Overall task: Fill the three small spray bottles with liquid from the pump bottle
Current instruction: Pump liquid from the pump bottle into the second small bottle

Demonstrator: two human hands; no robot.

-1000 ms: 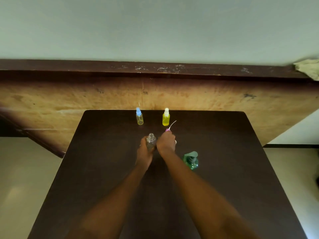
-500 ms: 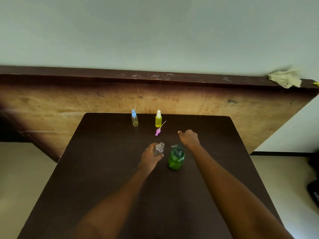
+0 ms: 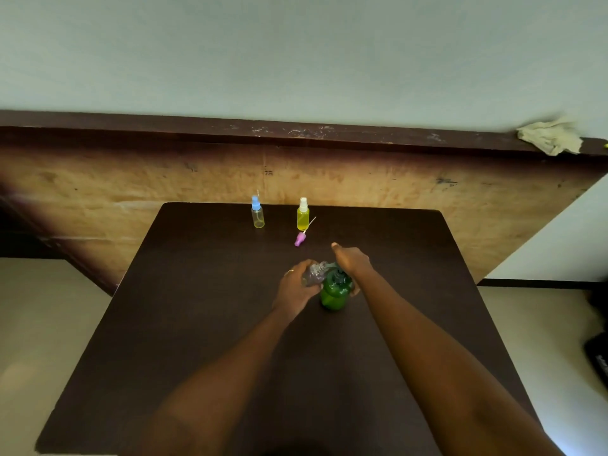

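Observation:
My left hand [image 3: 293,287] grips a clear, capless spray bottle [image 3: 313,274], tilted with its threaded neck toward the nozzle of the green pump bottle [image 3: 334,292]. That pump bottle stands mid-table, and my right hand [image 3: 350,260] rests on its pump head, fingers partly wrapped round it. The purple spray cap [image 3: 300,239] with its thin dip tube lies loose on the table beyond them. At the far edge stand a blue-capped spray bottle [image 3: 257,213] and a white-capped yellow spray bottle [image 3: 302,214].
The dark brown table [image 3: 197,324] ends against a wooden panel [image 3: 131,182] topped by a dark ledge. A crumpled cloth [image 3: 551,136] lies on the ledge at the far right. Pale floor shows on both sides.
My right hand let go of the purple cap, leaving it on the table, and came back onto the pump head. My left hand brought the clear bottle's neck up to the pump nozzle.

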